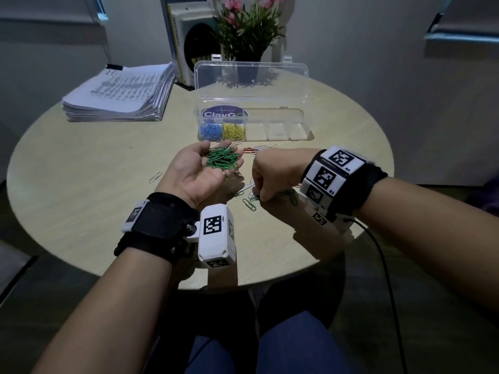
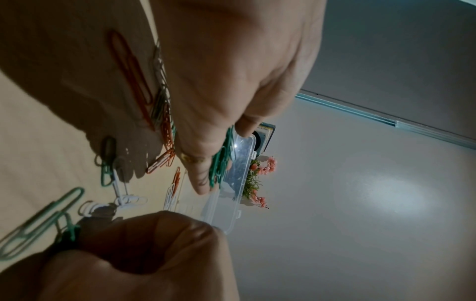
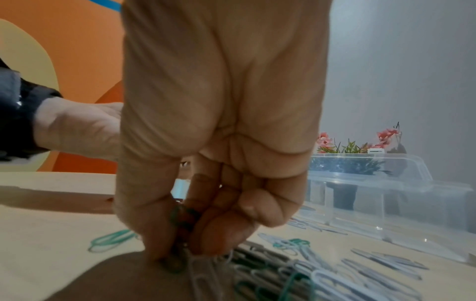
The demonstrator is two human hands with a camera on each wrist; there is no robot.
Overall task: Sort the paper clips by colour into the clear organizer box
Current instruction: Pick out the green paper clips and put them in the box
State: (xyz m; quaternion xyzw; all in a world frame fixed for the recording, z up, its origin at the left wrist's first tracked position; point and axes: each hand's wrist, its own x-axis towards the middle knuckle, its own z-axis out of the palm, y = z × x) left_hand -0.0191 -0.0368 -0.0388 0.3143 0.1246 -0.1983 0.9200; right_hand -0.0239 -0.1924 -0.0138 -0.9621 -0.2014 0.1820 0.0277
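My left hand (image 1: 225, 155) lies palm up above the table and carries a heap of green paper clips (image 1: 218, 163) on relaxed fingers; the heap of green clips (image 2: 221, 163) also shows in the left wrist view. My right hand (image 1: 260, 197) is down on the table, thumb and curled fingers pinching a green paper clip (image 3: 180, 220) out of the loose clips (image 3: 347, 275). The clear organizer box (image 1: 302, 136) stands behind with its lid (image 1: 251, 79) up. Blue clips (image 1: 210, 130) fill its leftmost compartment and yellow clips (image 1: 234, 130) the one beside it.
White, green and orange clips (image 1: 249, 149) lie scattered between my hands and the box; one white clip (image 1: 155, 177) sits apart at the left. A paper stack (image 1: 118, 95) lies back left, with a potted plant (image 1: 248, 36) and a boxed item (image 1: 189, 36) behind the organizer.
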